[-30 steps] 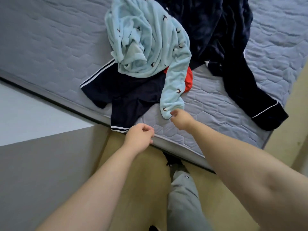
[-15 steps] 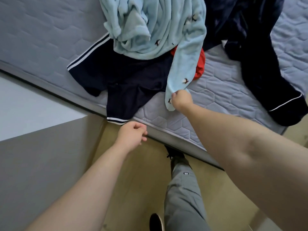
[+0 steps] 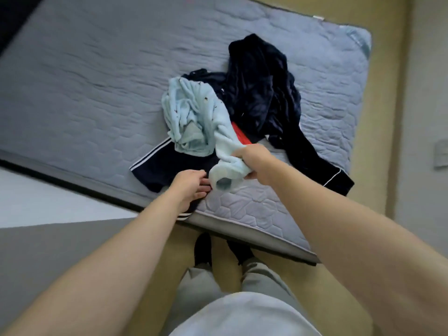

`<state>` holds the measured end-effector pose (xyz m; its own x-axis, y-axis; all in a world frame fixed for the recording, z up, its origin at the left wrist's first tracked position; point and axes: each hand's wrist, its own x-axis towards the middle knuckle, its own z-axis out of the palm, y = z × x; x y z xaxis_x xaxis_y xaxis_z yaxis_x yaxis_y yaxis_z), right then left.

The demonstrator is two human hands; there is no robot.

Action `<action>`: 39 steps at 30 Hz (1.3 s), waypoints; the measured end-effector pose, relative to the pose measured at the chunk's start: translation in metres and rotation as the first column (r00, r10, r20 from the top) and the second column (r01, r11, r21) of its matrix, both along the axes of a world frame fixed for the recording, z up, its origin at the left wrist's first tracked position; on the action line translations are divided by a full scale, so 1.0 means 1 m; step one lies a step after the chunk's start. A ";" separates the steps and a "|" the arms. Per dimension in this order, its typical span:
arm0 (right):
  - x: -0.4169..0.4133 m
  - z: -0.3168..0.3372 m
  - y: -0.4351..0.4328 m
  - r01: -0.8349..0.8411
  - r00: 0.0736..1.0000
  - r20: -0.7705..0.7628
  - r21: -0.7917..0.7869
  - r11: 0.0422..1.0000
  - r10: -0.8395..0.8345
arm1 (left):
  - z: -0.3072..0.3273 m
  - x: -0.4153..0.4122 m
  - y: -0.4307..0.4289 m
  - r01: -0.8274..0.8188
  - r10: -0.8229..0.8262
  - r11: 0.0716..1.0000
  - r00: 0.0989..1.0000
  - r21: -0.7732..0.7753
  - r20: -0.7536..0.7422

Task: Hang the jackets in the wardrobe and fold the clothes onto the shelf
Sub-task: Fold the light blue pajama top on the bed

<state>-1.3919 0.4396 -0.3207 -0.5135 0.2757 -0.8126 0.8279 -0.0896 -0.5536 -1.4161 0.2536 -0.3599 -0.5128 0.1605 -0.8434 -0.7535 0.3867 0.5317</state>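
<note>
A heap of clothes lies on the grey quilted mattress (image 3: 97,81). On top is a light blue fleece garment (image 3: 191,117) with small dark prints. My right hand (image 3: 254,161) grips its sleeve near the cuff and lifts it off the bed. My left hand (image 3: 191,187) reaches toward that cuff with relaxed fingers, hovering over a navy garment with white stripes (image 3: 164,166). A dark navy velvet garment with white piping (image 3: 266,98) sprawls to the right. A strip of red cloth (image 3: 240,135) shows beneath the pile.
The mattress edge (image 3: 242,226) runs diagonally in front of my legs, which stand on a yellowish floor (image 3: 385,93). A grey and white surface (image 3: 48,229) sits at lower left. A pale wall with a switch plate (image 3: 440,154) is at far right.
My right hand went from pinching the sleeve end to gripping it and lifting it. My left hand moved up from the bed edge toward the cuff. The view pulled back.
</note>
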 end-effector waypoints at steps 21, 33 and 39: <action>0.155 0.144 -0.038 -0.160 0.964 -0.215 0.009 0.987 0.158 | 0.185 0.014 0.018 -0.145 0.285 0.883 0.921 0.446 -0.265; 0.150 0.125 -0.009 -0.058 0.946 -0.253 0.480 0.876 0.201 | 0.313 0.060 0.003 0.231 0.158 0.390 0.937 0.892 -0.312; 0.134 0.160 0.011 0.157 0.889 -0.450 0.475 0.866 0.085 | 0.307 0.036 -0.002 0.289 0.106 0.775 0.817 0.562 -0.566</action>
<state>-1.2576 0.4504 -0.1610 -0.7627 0.5952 -0.2530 0.4840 0.2658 -0.8337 -1.3799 0.2516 -0.0531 -0.7932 0.5952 -0.1284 -0.2392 -0.1108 0.9646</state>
